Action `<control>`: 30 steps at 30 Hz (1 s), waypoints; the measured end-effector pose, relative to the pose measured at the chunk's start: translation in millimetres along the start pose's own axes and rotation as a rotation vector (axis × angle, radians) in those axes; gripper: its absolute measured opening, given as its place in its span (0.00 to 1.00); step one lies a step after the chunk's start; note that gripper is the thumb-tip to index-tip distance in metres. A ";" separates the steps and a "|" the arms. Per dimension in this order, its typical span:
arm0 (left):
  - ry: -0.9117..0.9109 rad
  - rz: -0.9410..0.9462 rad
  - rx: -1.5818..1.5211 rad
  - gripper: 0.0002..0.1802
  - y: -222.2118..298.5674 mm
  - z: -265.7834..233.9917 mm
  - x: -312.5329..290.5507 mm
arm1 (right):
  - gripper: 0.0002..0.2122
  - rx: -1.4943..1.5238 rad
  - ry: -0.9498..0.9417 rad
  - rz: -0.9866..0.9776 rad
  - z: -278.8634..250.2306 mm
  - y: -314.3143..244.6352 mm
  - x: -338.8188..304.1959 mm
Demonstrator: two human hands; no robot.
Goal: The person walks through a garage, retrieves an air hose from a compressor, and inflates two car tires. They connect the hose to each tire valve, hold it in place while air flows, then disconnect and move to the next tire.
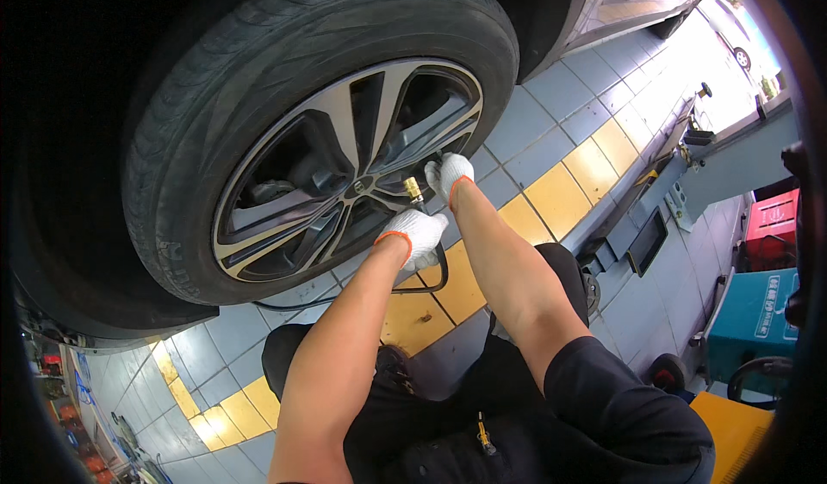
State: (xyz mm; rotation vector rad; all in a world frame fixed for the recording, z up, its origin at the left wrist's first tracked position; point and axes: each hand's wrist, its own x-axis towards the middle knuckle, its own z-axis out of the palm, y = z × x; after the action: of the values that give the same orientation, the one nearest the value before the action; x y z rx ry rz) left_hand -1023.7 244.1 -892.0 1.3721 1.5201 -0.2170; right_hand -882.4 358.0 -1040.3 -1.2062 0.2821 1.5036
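Forearms outstretched; left hand, fingers clamped on hose; right hand at wheel, grip unclear.

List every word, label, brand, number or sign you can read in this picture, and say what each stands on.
Teal box: white lettering in a pale outline; wording not copied here.
Red box: pale marking, too small to read.
Tyre: dark sidewall lettering, too faint to read.
Wheel's centre cap: small emblem, too small to read.
I can make out no other text.
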 end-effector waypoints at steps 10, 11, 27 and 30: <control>0.227 0.104 -0.276 0.26 5.7 24.0 37.9 | 0.18 -0.594 -0.349 0.103 -15.2 -23.7 -93.2; 0.190 0.183 -0.237 0.23 8.0 29.9 48.4 | 0.18 -0.901 -0.400 -0.135 -20.9 -37.1 -106.9; -0.078 0.064 -1.798 0.16 27.1 76.4 193.2 | 0.35 -0.738 0.332 -0.529 -66.1 -65.0 -104.7; -0.264 0.043 -2.197 0.19 42.0 56.0 213.6 | 0.31 -0.599 0.175 -0.453 -56.0 -76.9 -123.8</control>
State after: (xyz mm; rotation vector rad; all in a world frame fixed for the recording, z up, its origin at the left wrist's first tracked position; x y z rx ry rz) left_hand -919.6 353.1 -1058.7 -0.4289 0.6389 1.0040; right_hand -808.0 269.8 -935.2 -1.7390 -0.3401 1.1082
